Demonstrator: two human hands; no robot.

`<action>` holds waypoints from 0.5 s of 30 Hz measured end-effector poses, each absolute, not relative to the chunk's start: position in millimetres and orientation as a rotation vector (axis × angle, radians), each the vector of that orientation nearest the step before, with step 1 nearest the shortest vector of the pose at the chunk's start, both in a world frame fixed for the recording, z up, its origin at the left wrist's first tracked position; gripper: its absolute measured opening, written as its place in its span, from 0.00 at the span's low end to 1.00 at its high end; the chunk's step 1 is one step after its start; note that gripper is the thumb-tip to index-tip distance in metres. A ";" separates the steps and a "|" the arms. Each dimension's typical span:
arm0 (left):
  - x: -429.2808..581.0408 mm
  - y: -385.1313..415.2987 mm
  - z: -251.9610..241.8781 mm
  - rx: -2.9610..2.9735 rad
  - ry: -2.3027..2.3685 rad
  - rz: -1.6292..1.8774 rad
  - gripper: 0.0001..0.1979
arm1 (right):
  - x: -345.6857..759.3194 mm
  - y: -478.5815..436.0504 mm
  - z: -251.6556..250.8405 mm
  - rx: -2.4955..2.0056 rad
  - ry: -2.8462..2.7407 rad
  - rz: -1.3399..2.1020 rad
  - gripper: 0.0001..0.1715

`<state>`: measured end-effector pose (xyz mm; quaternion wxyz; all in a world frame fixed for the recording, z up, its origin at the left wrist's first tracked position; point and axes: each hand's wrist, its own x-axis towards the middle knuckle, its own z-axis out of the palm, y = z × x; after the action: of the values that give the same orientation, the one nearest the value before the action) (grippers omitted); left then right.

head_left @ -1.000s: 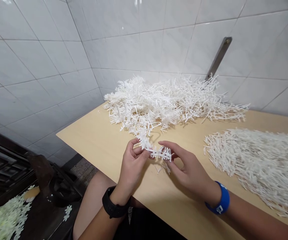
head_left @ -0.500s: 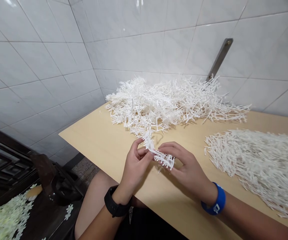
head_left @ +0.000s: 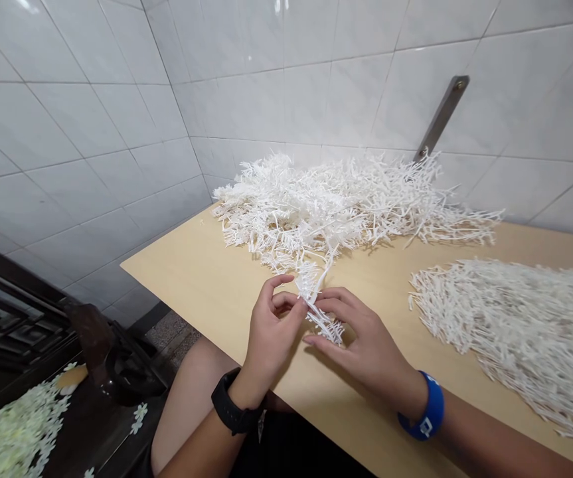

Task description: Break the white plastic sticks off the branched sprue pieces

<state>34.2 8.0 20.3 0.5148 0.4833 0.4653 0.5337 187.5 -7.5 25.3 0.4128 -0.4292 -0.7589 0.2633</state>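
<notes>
My left hand (head_left: 277,325) pinches a white, many-pronged plastic sprig (head_left: 311,282) between thumb and curled fingers. The sprig hangs over the table, its upper part fanning out toward the large pile behind. My right hand (head_left: 360,335) curves around its lower, bunched prongs (head_left: 327,326). The right fingertips meet the sprig beside the left thumb, while the right thumb lies lower, close to the prong ends. Just beyond both hands is a tangled heap of similar white sprigs (head_left: 311,206). Where exactly the fingers press is partly hidden.
A flat spread of short white stem pieces (head_left: 520,332) covers the right of the wooden table (head_left: 181,265). A metal bracket (head_left: 443,116) is fixed to the tiled wall. At lower left, pale flower pieces (head_left: 17,425) lie on a dark carved chair (head_left: 97,352).
My right thumb has moved down and away from its fingers, so the hand is less closed around the prongs. The sprig has turned a little, its upper part tilting right. The view shifts slightly.
</notes>
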 end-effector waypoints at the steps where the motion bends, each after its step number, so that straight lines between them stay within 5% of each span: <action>1: 34.1 7.8 21.0 1.156 1.110 1.281 0.18 | 186.1 -7.3 24.6 -1.071 -1.886 0.677 0.10; 6: 31.2 8.7 19.5 1.078 1.048 1.274 0.19 | 184.0 -6.1 26.6 -1.109 -1.737 0.971 0.06; 15: 25.8 13.4 13.7 1.046 0.839 1.185 0.20 | 199.0 1.3 38.0 -0.973 -1.392 1.702 0.18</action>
<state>25.8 13.4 13.7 0.6258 0.4559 0.3657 0.5165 199.0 1.3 38.0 0.3603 -0.3774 -0.5401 0.6604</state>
